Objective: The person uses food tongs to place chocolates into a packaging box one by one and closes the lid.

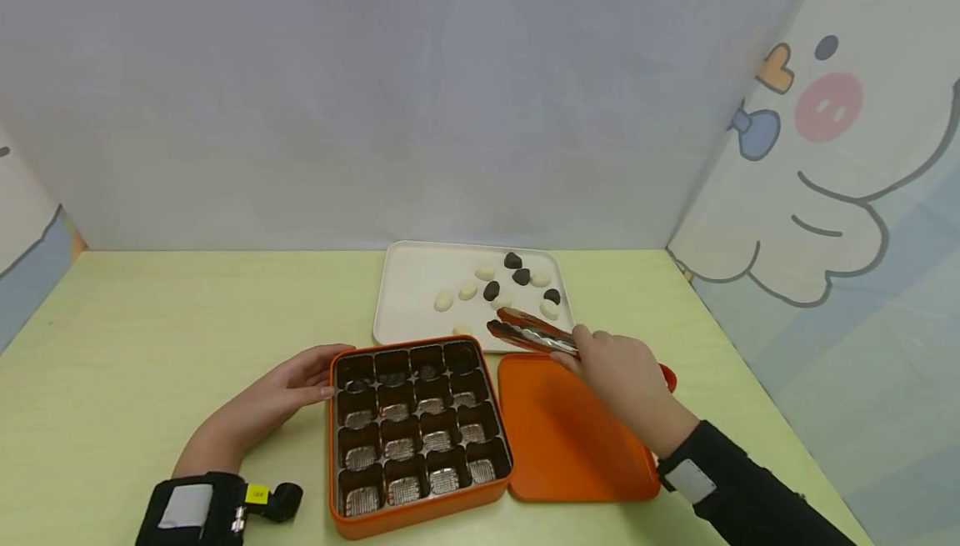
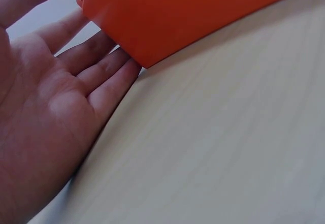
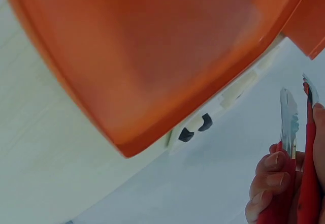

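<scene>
My left hand touches the left side of an orange box, its fingers fairly straight against the outer wall. Inside the box lies a dark plastic insert divided into rows of square compartments; dark rounded shapes show in some of the back row. My right hand grips a pair of tongs with red handles. The tongs' jaws are spread, nothing showing between them, over the front right of a white tray. Several cream and dark pebble-like pieces are scattered on that tray.
A flat orange lid lies right of the box, under my right forearm. A small red object peeks out behind that wrist. The pale table meets a grey wall behind, and a cartoon-printed panel at right.
</scene>
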`<control>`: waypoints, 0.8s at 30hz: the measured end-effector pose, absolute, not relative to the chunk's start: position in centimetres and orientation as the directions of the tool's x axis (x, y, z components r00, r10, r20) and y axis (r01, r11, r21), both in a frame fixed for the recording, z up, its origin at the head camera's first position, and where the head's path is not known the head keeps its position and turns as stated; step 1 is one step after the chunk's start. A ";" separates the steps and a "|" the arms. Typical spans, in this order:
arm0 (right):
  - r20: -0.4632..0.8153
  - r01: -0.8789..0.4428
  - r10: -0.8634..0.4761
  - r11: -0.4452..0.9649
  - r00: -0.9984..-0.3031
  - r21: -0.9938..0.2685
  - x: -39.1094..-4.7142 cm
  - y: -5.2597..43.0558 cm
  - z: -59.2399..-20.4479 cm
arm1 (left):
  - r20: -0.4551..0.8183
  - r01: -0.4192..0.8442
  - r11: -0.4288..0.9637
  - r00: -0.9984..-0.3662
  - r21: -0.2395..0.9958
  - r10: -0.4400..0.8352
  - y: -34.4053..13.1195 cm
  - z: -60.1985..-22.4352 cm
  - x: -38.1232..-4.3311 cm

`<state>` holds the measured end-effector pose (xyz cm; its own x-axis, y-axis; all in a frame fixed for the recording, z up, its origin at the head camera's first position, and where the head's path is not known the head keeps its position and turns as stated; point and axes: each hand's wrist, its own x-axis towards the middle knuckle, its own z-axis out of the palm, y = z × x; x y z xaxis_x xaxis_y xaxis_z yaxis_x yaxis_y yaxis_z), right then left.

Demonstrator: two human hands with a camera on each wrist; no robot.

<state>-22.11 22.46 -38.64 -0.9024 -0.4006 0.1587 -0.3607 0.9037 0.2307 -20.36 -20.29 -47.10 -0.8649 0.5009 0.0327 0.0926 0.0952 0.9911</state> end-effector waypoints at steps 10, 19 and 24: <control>0.055 -0.322 -0.340 0.924 -0.939 0.206 -23.4 24.3 -40.7 | 0.062 0.131 0.096 -0.852 0.987 0.520 -20.3 -46.7 -20.2; 0.043 -0.303 -0.322 0.923 -0.946 0.239 -24.1 23.8 -41.4 | 0.051 0.113 0.092 -0.858 0.989 0.511 -20.3 -46.8 -20.2; 0.057 -0.302 -0.325 0.921 -0.944 0.247 -24.2 22.4 -41.2 | 0.041 0.102 0.095 -0.863 0.990 0.503 -20.2 -46.7 -20.2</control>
<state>-24.17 22.38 -41.22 -0.9441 -0.3245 0.0574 -0.3015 0.9209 0.2472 -20.17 -20.25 -46.73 -0.8631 0.5033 0.0409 0.1023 0.0949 0.9902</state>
